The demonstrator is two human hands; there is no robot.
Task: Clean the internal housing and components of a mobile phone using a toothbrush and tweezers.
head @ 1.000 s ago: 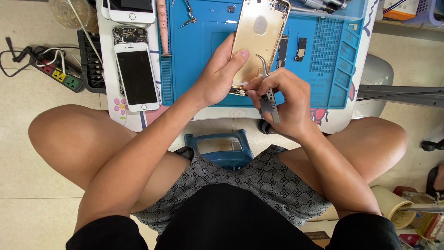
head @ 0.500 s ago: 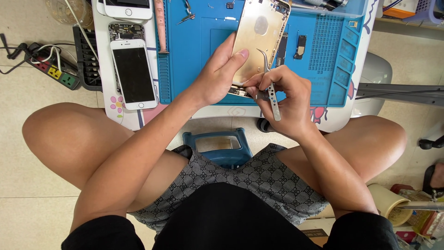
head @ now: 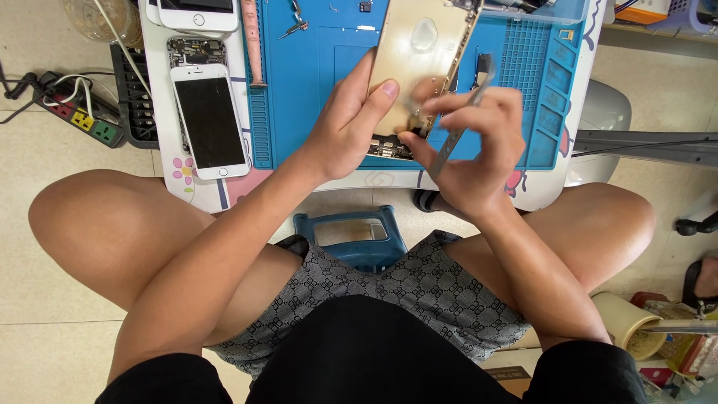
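So the little white work table (head: 576,142) has a blue repair mat (head: 314,82) on it, and pretty much everything is happening over the near edge of that mat. The gold phone housing (head: 419,52) is tilted up off the mat, long axis running away from the person and leaning a bit right, bottom end closest to the body.

The left hand (head: 348,123) is wrapped around the housing's left edge, thumb pressed flat on its face, so it's doing the holding. The right hand (head: 467,146) sits just right of the housing's lower end, fingers pinched narrow around metal tweezers (head: 456,120). The tweezers slant up and to the right, and their lower end sits right by the housing's bottom edge, where the dark port area shows. Can't tell whether the tips are actually gripping anything, fingers cover that bit.

Off to the left a white smartphone (head: 211,120) lies flat, well apart from both hands.
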